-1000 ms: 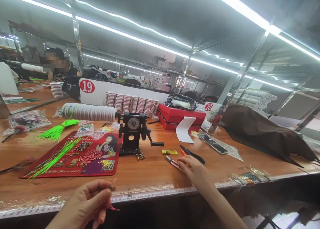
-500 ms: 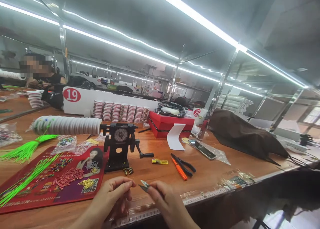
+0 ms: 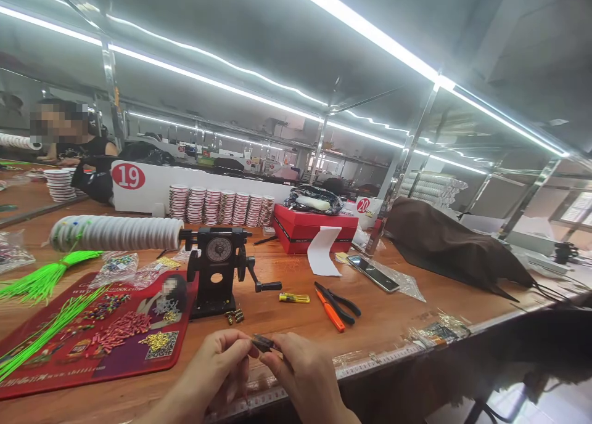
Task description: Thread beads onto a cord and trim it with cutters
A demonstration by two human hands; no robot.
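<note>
My left hand (image 3: 226,362) and my right hand (image 3: 303,368) meet over the table's front edge, both with fingers pinched closed. A small dark piece (image 3: 262,342) shows between the fingertips; my right hand grips its right end. The left fingertips press together at its other end, and what they pinch is hidden. Just beyond lie a few small brass-coloured parts (image 3: 234,316), by the foot of a black hand-cranked winder (image 3: 216,276). A yellow lighter (image 3: 294,298) and orange-and-black pliers (image 3: 337,307) rest farther right.
White spools (image 3: 118,233) fill the winder's shaft. A red mat (image 3: 106,365) bears bead piles and green cords (image 3: 55,331). Behind are stacked spools (image 3: 213,207), a red box (image 3: 296,236) and a phone (image 3: 372,273). Dark cloth (image 3: 448,245) covers something at right. A co-worker (image 3: 81,143) is at far left.
My fingertips have drawn together, and the gap between the hands has closed. The piece in my right hand, earlier showing two pale-and-dark points, now appears dark and narrow. The view has shifted slightly.
</note>
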